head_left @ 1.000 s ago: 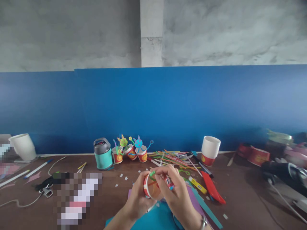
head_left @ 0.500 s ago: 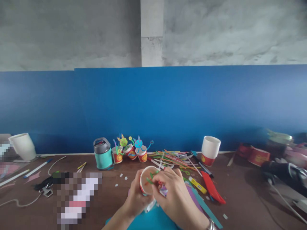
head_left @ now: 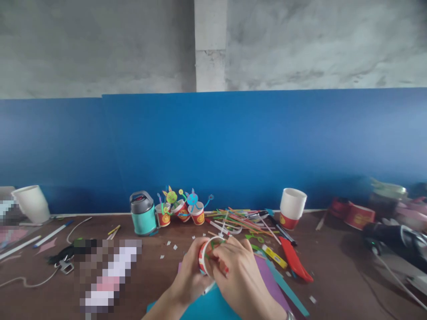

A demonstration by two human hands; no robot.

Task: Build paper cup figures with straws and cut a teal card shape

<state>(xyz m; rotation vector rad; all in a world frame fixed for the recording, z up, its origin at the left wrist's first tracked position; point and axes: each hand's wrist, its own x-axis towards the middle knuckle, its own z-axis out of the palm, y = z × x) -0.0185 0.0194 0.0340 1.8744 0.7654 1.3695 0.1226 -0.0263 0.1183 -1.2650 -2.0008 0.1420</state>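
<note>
My left hand [head_left: 191, 272] is wrapped round a red and white paper cup [head_left: 202, 259], whose mouth is tilted toward my right hand. The fingers of my right hand [head_left: 240, 269] are pinched together and reach into the cup's mouth. Part of a thin green strip [head_left: 208, 250] shows inside the rim, at those fingertips; its rest is hidden by the hand. Something small and red [head_left: 226, 269] shows between the right fingers, too covered to name. Below both hands lie a blue sheet [head_left: 210, 306] and a purple sheet [head_left: 271, 284].
Behind the hands stand small decorated cups [head_left: 197, 216] with paper animal heads and a teal flask [head_left: 143, 215]. Colourful sticks [head_left: 245, 220], a yellow tube [head_left: 275, 257] and a red cutter-like tool [head_left: 295, 262] lie to the right, near stacked white cups [head_left: 292, 206].
The cup has tipped toward the right and its mouth has turned to my right hand. The right fingers have moved deeper into it, hiding more of the green strip.
</note>
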